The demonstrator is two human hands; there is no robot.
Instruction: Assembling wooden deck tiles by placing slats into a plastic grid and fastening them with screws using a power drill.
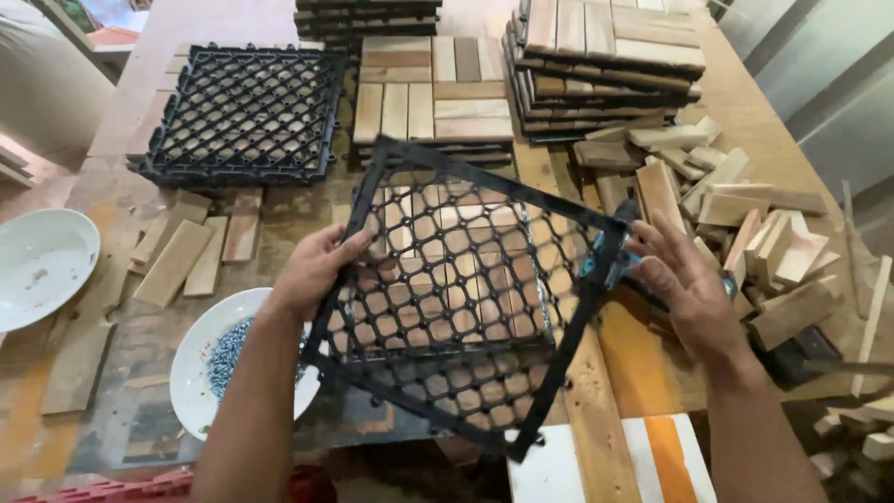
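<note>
Two hands are holding a black square plastic lattice grid [466,298] tilted in the air above a worn wooden table [121,177].

The left hand [317,270] is gripping the grid's left edge, thumb over the rim; the right hand [684,289] is pressing spread fingers against its right corner, where a small blue object is showing, too blurred to identify. Only those two holds are supporting the grid, so it could be twisting or slipping, dropping onto the white bowl of small grey screws [219,359] below and scattering them. The loose pile of short pale wooden slats [745,233] beside the right hand could be getting knocked. Slats are visible through the lattice, but whether they are fixed to it is unclear. The stacks of finished wooden tiles [605,56] are being cut off at the top edge.
</note>
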